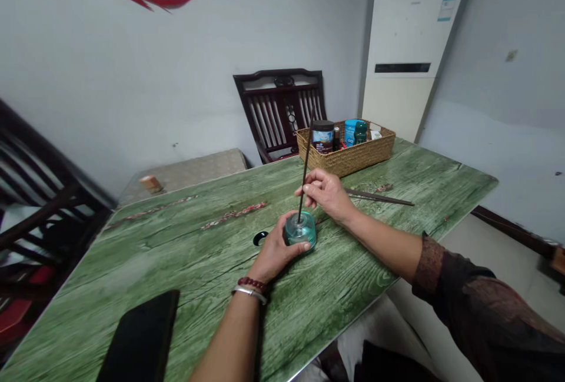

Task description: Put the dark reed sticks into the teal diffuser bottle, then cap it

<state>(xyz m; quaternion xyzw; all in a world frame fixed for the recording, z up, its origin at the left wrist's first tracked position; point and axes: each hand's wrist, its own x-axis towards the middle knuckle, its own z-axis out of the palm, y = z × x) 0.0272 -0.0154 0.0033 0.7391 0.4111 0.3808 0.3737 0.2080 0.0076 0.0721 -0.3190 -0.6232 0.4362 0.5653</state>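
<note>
A small round glass bottle (pixel 301 230) with a blue-green tint stands on the table. My left hand (pixel 279 248) is wrapped around its left and near side. In the bottle's mouth stands a long, thin dark stick (pixel 308 158), nearly upright and tilted slightly right at the top. My right hand (pixel 325 195) pinches this stick above the bottle, between thumb and fingers. More dark sticks (pixel 382 197) lie on the table to the right, partly hidden behind my right hand. A round black cap (pixel 260 238) rests left of the bottle, close to my left hand.
A woven basket (pixel 353 163) holding jars and bottles sits at the back of the green wood-patterned table (pixel 185 252). A black phone-like slab (pixel 140 338) lies at the near left. Dark wooden chairs (pixel 282 108) stand behind and left. The table's edge runs along the right.
</note>
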